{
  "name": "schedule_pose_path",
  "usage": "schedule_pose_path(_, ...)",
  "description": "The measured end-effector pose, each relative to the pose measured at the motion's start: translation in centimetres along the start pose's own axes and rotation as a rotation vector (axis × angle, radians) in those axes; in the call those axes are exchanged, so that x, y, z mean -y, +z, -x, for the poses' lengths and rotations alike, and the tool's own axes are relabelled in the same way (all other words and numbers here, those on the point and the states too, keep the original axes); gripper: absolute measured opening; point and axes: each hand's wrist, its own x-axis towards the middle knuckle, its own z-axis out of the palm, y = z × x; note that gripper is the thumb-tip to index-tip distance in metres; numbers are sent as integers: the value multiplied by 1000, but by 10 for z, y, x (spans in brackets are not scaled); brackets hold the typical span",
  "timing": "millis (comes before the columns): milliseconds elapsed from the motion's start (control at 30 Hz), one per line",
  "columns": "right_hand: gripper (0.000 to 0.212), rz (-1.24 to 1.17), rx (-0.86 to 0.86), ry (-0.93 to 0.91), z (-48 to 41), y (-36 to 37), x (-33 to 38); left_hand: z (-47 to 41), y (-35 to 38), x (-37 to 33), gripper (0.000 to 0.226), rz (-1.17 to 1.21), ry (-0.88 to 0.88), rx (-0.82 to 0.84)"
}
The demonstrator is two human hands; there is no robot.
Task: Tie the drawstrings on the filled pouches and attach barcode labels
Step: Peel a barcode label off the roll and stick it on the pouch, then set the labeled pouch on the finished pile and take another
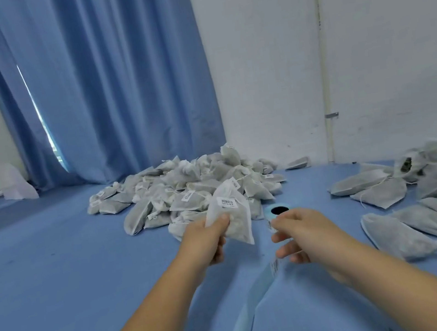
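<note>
My left hand (209, 239) grips soft white mesh pouch (238, 220), flat, full of grey bits, above blue table (57, 279). Long side stands up, top leans toward pouch pile (186, 188). Barcode label (227, 202) faces me (print too small). My right hand (301, 235) curls by round blue label roll (277, 210), half hidden; can't tell if holding.

Pouch (232, 218): thin non-woven cloth, matt, faintly see-through. Label (227, 202) on it: smooth white paper. Backing strip (251, 298): pale blue, glossy. Table cover (71, 276): blue, matt. Curtain (111, 82): blue cloth, slight sheen. Wall (268, 70): white, matt.
</note>
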Motion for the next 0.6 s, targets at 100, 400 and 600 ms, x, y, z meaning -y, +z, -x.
schedule_pose_path(100, 11, 17, -13, 4, -8, -6, -4, -31, 0, -5, 23, 72, -17, -25)
schedule_pose_path(400, 10, 78, -66, 17, -29, -27, -23, -69, 1, 21, 16, 16, -268, 13)
schedule_pose_path(600, 11, 80, -72, 7, -33, -28, -30, -68, 2, 28, 7, 112, -224, -112)
